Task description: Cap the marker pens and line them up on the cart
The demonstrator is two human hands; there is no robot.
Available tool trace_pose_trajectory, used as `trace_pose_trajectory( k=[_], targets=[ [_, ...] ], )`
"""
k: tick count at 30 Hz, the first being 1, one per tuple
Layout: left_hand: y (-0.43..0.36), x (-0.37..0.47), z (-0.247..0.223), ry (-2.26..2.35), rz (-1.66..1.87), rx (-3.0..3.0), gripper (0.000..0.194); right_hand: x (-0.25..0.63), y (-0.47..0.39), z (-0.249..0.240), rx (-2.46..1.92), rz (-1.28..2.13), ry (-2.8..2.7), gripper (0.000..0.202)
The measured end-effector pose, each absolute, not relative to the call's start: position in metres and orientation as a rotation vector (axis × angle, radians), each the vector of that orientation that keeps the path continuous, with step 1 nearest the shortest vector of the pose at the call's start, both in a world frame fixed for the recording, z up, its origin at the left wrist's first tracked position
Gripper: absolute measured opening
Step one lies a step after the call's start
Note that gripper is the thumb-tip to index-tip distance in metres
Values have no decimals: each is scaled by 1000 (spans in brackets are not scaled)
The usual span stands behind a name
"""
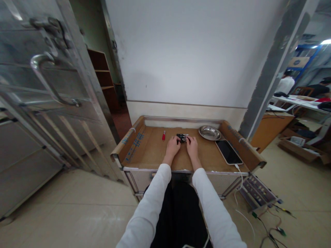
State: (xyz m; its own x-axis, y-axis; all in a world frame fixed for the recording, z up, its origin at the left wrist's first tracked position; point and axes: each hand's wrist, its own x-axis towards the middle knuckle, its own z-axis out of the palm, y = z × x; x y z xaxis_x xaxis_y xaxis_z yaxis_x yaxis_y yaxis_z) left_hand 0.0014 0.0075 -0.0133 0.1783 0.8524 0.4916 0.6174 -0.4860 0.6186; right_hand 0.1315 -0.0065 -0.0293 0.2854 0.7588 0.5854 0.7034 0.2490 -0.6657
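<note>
A small black object with silvery parts [182, 136] lies on the brown cardboard lining of the cart top [152, 151]; its exact kind is too small to tell. My left hand [173, 146] has its fingers bent against the object's left side. From the right, my right hand [192, 144] pinches at its silvery end. Both hands partly cover it. To the left of the hands is a short screwdriver with a red handle [163, 135], touched by neither hand.
A round steel dish [209, 132] sits at the back right of the cart. In front of it lies a phone [229, 152] with a white cable [242, 182] hanging over the edge. Raised cardboard-covered sides flank the top. An electrical unit with wires [260, 193] is on the floor at right.
</note>
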Motion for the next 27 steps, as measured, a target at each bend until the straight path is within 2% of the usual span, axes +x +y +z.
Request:
trace_pose_trajectory(
  k=[9,15,27],
  targets=[
    [20,6,-28,1346,1265,2134,22,131,-3,-37,-1360,112,-1518,24],
    [19,5,-26,1363,1291,2129,22,129,-4,-38,-1371,120,-1581,32],
    [13,4,-20,1301,1118,2276,7,129,-4,-33,-1393,105,-1620,26]
  ],
)
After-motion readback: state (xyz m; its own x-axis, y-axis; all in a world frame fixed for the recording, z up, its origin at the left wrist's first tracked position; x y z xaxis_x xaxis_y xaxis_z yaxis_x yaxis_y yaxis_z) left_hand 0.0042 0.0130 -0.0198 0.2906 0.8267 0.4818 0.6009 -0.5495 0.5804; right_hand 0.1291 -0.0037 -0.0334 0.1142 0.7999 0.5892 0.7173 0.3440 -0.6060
